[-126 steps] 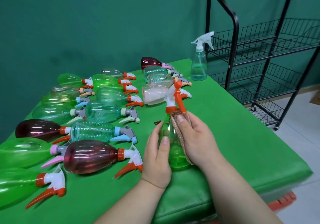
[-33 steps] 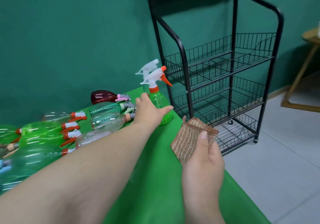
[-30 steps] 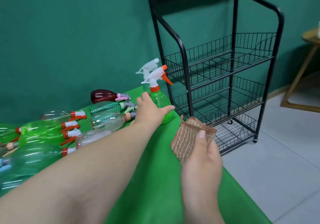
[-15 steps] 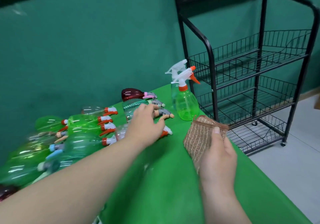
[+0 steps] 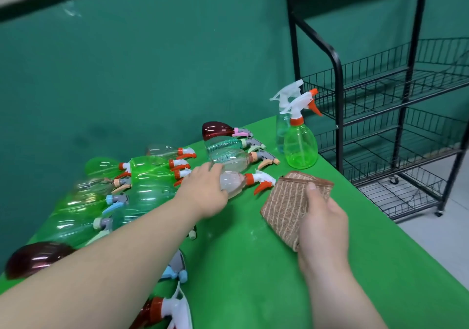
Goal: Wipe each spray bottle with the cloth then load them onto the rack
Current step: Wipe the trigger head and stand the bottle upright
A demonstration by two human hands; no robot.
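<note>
My left hand (image 5: 205,191) curls round the clear, orange-triggered plastic spray bottle (image 5: 234,181), next for wiping; my right hand (image 5: 322,224) pinches the brown striped cloth (image 5: 281,212) ready.

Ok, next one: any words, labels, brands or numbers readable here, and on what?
None readable. The upright green plastic spray bottle, the clear plastic spray bottle under the left hand, the brown striped cloth in the right hand and the black wire rack all show no print or label.
</note>
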